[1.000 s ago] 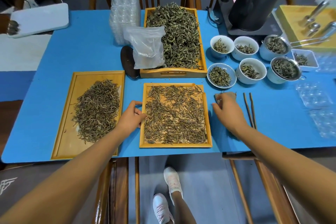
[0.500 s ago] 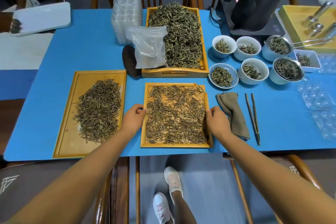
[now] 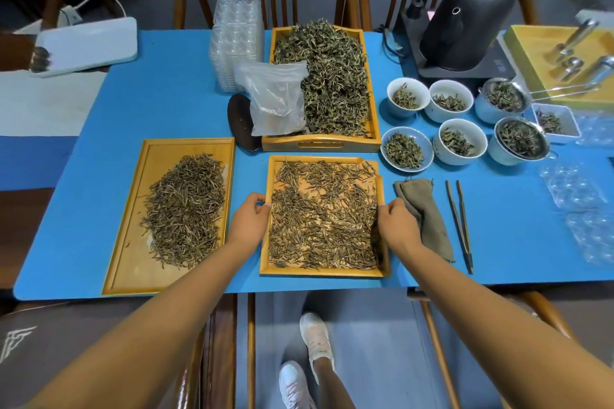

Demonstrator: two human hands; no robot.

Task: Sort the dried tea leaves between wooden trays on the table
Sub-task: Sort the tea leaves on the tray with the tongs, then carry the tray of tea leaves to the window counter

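On blue table [image 3: 166, 116], middle tray [image 3: 319, 272] of tea leaves [image 3: 322, 219], both hands gripping

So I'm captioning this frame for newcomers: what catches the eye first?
Both hands, left hand and right hand, grip the sides of the small wooden tray of spread tea leaves at the near edge. Behind it, a handled tray holds heaped leaves; white cups cluster right.
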